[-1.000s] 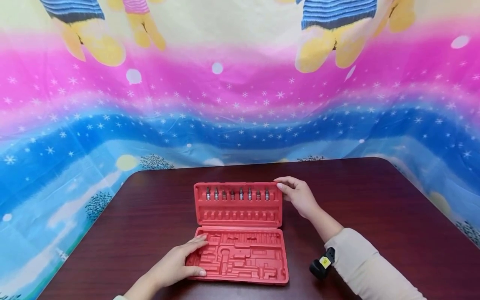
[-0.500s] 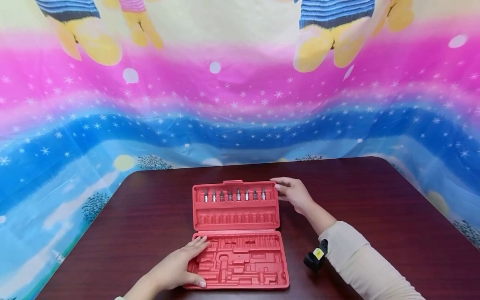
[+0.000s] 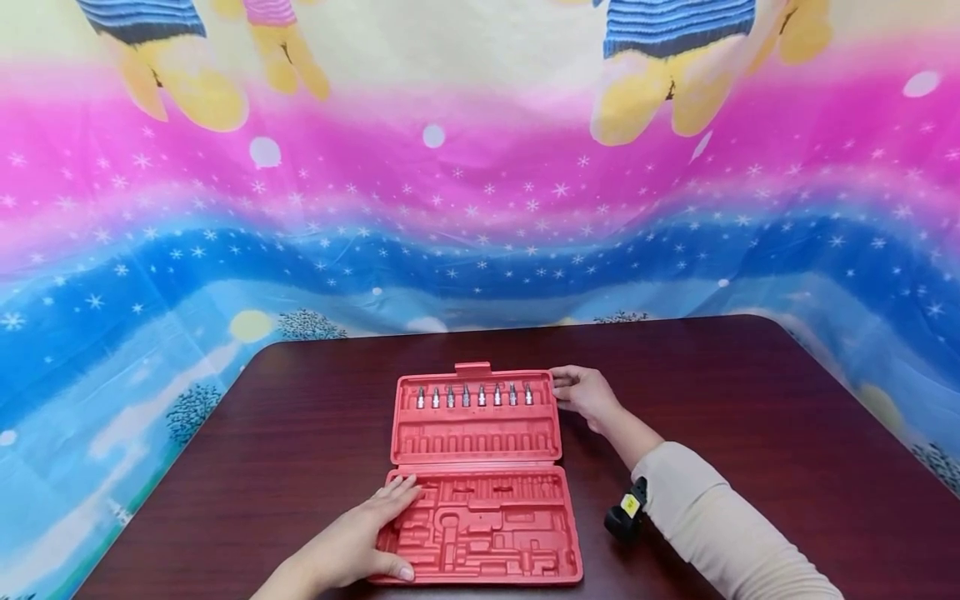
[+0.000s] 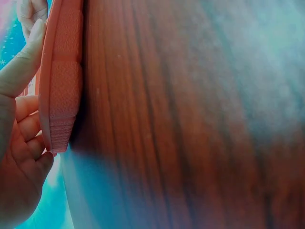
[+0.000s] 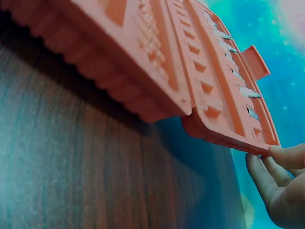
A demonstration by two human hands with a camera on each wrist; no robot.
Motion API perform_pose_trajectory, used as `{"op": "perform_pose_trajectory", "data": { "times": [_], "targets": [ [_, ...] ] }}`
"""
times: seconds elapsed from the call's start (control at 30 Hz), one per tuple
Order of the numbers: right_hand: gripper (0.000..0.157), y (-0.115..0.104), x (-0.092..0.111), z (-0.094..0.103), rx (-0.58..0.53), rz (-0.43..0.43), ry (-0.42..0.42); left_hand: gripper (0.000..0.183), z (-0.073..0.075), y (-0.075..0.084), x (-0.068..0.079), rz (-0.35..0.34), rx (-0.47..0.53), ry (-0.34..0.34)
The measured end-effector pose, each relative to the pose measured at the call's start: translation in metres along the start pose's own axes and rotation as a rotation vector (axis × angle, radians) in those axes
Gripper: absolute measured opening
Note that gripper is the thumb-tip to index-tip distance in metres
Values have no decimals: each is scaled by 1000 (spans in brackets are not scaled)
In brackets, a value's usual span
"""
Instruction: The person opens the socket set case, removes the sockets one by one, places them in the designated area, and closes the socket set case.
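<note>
A red plastic tool case [image 3: 517,533] lies opened out on the table, its base moulded with hollows for tools. The lid [image 3: 480,429] leans back at the far side, with a row of several metal bits [image 3: 466,397] in it and a latch tab [image 3: 472,367] on its top edge. My right hand [image 3: 590,398] pinches the lid's upper right edge; the right wrist view shows the thumb on the rim and fingers behind. My left hand [image 3: 356,533] rests on the base's left side, thumb near the front corner and fingers lying over the rim.
The dark wooden table [image 3: 262,450] extends on both sides of the case. A black wrist camera [image 3: 624,518] hangs by the right sleeve [image 3: 720,517]. Behind the table's far edge hangs a colourful printed cloth [image 3: 480,208].
The lid has swung further back, so its latch tab now shows. My right hand has followed its edge slightly away and down, while the left hand has stayed on the base.
</note>
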State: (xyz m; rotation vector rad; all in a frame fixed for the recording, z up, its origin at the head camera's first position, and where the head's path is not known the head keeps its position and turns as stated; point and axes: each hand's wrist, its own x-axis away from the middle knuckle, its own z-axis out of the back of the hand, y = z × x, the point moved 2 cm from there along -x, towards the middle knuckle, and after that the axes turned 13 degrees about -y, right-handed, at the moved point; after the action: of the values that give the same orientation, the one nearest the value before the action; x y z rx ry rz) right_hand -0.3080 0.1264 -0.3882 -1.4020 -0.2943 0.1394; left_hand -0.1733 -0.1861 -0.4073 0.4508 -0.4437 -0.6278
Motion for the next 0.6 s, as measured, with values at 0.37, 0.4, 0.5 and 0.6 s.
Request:
{"op": "perform_pose_trajectory", "data": {
  "times": [0.37, 0.4, 0.5, 0.6],
  "targets": [
    [41, 16, -4, -3, 168, -69, -50, 98, -1, -2, -1, -6, 3, 74],
    [41, 17, -3, -3, 200, -77, -62, 99, -1, -2, -1, -6, 3, 79],
    [43, 21, -3, -4, 274, -89, -83, 101, -1, -4, -2, -5, 5, 87],
    [43, 22, -4, -4, 322, -77, -94, 103, -1, -5, -3, -3, 1, 91]
  ]
}}
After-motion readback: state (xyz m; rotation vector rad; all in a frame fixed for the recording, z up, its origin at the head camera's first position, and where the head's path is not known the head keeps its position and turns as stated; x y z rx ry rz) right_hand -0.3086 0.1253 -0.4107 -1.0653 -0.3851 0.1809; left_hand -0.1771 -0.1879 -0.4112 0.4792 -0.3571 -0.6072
